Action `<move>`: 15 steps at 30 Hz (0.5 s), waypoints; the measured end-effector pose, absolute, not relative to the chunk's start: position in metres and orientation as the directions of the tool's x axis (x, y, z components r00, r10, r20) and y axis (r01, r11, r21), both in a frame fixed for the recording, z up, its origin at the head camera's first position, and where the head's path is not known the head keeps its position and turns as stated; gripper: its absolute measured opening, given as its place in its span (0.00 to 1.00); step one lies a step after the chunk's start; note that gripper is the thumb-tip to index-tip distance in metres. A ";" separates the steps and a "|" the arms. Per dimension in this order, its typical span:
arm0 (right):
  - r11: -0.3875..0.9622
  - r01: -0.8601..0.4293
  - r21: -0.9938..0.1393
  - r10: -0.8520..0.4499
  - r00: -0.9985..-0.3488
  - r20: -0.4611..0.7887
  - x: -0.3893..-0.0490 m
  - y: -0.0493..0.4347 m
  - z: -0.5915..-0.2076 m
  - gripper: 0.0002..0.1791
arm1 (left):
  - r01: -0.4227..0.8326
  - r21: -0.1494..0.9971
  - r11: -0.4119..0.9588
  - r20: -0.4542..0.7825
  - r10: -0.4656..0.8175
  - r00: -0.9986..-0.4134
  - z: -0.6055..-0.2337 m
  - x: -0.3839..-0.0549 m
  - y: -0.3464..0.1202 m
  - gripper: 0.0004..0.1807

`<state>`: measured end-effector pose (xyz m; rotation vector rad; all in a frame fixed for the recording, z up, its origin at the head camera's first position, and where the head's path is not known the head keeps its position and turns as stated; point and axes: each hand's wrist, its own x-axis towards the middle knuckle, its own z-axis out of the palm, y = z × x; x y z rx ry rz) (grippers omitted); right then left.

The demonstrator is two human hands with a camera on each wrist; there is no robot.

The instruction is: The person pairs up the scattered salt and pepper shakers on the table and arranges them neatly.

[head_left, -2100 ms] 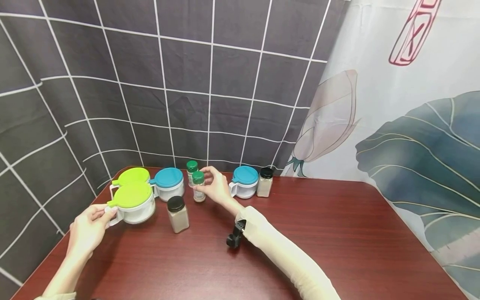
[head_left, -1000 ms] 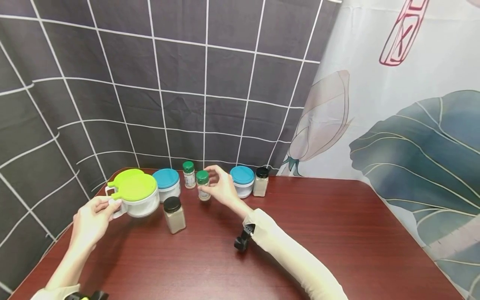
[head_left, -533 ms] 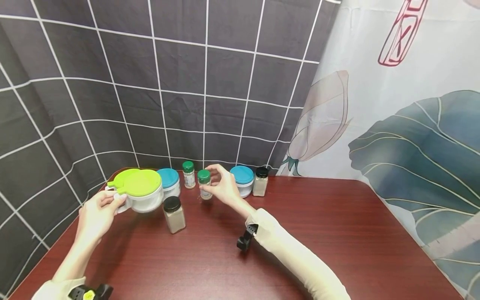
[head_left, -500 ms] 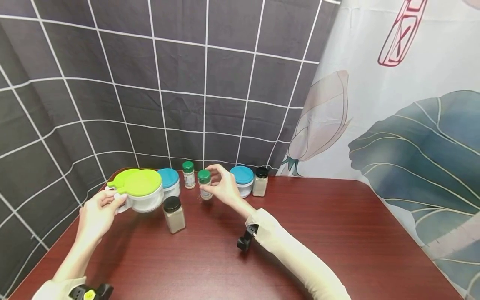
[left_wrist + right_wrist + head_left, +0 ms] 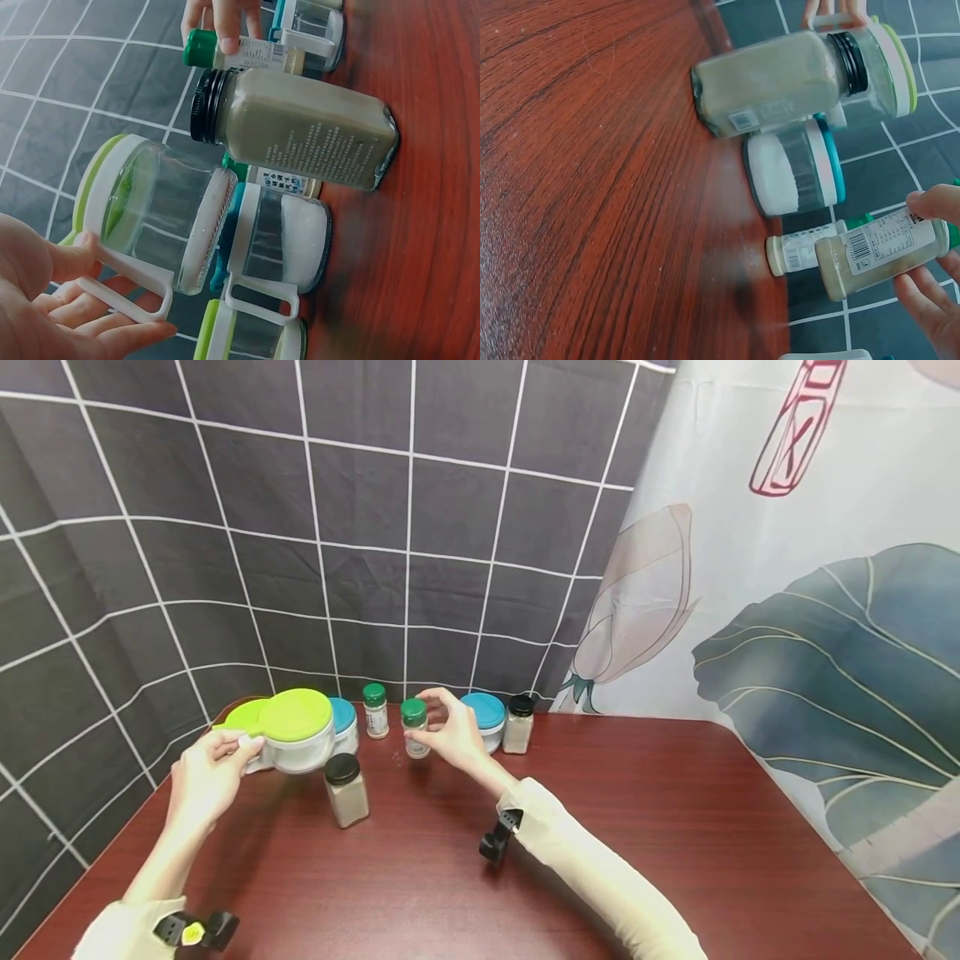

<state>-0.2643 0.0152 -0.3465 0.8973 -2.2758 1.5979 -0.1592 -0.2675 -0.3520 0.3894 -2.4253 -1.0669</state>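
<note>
My left hand [image 5: 204, 777] pinches the white handle of a seasoning jar [image 5: 298, 720] with a lime-green lid. In the left wrist view, this clear jar [image 5: 161, 214] hangs raised beside a blue-lidded jar [image 5: 277, 236]. My right hand [image 5: 459, 742] grips a green-capped spice shaker [image 5: 415, 731] between thumb and fingers. The right wrist view shows the held shaker [image 5: 881, 251] with a printed label and pale contents, its base close over the table. A second green-capped shaker [image 5: 377, 714] stands behind and to its left.
A black-capped square spice bottle [image 5: 348, 793] stands in front, between the hands. Another lime-lidded jar [image 5: 243, 716] sits behind the raised one. To the right are a second blue-lidded jar [image 5: 487, 718] and another black-capped bottle [image 5: 518, 727]. Grey tiled cloth [image 5: 360, 585] backs the table [image 5: 420, 877].
My left hand has lifted the lime-lidded jar and carried it rightward, now overlapping the blue-lidded jar in the head view. My right hand has moved its shaker rightward, away from the other shaker.
</note>
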 end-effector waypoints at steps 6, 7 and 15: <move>0.214 -0.594 -0.776 -0.344 -0.789 0.509 -0.264 0.018 -0.346 0.26 | -0.058 0.769 0.636 0.290 -0.428 -0.856 -0.350 -0.163 -0.263 0.21; 0.212 -0.593 -0.777 -0.344 -0.789 0.508 -0.263 0.018 -0.346 0.26 | -0.058 0.765 0.642 0.294 -0.428 -0.854 -0.350 -0.164 -0.262 0.21; 0.211 -0.581 -0.786 -0.342 -0.797 0.497 -0.291 0.020 -0.376 0.30 | -0.056 0.763 0.644 0.295 -0.424 -0.856 -0.345 -0.168 -0.256 0.21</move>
